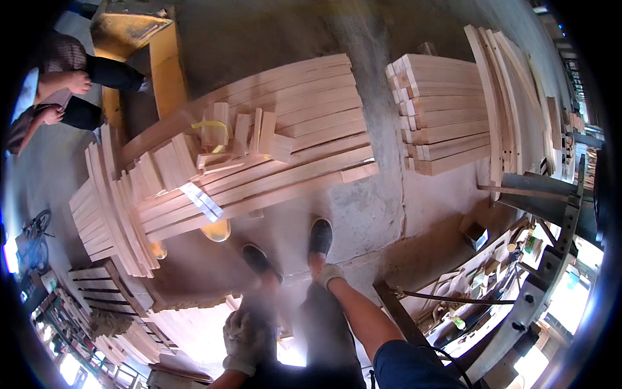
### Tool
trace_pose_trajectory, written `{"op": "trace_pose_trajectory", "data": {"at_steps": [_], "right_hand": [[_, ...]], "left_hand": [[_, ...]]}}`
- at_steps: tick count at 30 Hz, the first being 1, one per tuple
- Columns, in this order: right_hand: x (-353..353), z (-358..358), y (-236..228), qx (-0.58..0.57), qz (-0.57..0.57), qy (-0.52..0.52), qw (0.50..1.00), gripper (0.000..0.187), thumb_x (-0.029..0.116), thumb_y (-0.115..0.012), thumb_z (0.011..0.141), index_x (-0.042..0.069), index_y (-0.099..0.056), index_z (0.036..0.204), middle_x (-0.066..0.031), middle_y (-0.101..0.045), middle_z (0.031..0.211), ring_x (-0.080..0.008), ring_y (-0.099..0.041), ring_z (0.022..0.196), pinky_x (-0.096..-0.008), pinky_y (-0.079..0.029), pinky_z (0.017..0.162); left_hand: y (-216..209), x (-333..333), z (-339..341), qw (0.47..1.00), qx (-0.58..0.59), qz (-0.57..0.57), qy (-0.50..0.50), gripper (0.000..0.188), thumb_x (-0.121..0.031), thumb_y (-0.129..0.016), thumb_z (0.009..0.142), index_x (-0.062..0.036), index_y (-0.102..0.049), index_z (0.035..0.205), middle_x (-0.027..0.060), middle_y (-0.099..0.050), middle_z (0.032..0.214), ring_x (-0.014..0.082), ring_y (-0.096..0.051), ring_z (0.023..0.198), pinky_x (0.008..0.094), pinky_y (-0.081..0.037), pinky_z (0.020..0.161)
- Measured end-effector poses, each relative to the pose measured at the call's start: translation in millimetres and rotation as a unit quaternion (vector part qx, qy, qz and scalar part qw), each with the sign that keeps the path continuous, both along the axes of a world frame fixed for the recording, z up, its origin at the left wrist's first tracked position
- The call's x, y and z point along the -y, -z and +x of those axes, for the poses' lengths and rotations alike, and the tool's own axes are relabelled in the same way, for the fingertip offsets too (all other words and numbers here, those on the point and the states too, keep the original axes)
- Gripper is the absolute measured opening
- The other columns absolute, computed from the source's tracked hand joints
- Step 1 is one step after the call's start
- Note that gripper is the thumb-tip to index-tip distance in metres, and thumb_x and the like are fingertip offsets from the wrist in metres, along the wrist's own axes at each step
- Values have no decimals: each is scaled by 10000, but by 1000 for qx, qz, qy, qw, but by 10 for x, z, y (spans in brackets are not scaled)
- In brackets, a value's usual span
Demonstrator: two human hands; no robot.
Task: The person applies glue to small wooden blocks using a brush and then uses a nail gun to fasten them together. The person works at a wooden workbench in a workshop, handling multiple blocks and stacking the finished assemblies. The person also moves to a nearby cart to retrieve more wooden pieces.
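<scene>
My left hand [240,340], in a pale work glove, is beside my left thigh. Its fingers are loosely bent and look apart, with nothing visible in them. My right arm reaches down along my right leg. The gloved right hand [329,275] is at the lower shin, just above the dark shoe [320,236]; its fingers are mostly hidden against the leg. In front of my feet lies a long stack of wooden boards [291,123]. Short wood pieces [243,134] and a yellow strap [210,124] are on top, near a silvery white strip [201,201].
A second stack of boards [447,110] stands at the far right, with longer planks [490,97] across its end. Yellow forks [216,230] show under the near stack. Another person's hand [79,82] is at the far left. A cluttered metal-framed bench [473,285] is on my right.
</scene>
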State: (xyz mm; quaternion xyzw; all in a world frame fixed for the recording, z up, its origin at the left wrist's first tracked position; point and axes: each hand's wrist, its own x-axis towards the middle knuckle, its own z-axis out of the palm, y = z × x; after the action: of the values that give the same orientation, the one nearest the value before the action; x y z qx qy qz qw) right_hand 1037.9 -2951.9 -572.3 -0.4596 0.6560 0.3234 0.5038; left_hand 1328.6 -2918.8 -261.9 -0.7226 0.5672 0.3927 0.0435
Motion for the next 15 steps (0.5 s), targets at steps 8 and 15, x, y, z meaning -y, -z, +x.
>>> {"op": "trace_pose_trajectory", "data": {"at_steps": [8,15], "right_hand": [[244,416,-1730,150,-10,-151,977,606,550,-586,987,15,-726,1235,-249,-704,1287,-390,-676,1206,-483,-512,1044],[-84,441,-2760,159,-36,-226,960,509,486,-642,953,65,-707,1232,-213,-714,1279,-396,-681,1198,-502,-515,1042]], "left_hand": [[-545,382,-130,986,-32,155,-46,561,-252,-738,820,-76,-594,1332,202,-585,1367,426,-516,1294,547,-424,1084],[-1105,308,36,982,-11,158,-101,515,-230,-688,878,-63,-621,1361,203,-600,1371,407,-530,1297,539,-430,1097]]}}
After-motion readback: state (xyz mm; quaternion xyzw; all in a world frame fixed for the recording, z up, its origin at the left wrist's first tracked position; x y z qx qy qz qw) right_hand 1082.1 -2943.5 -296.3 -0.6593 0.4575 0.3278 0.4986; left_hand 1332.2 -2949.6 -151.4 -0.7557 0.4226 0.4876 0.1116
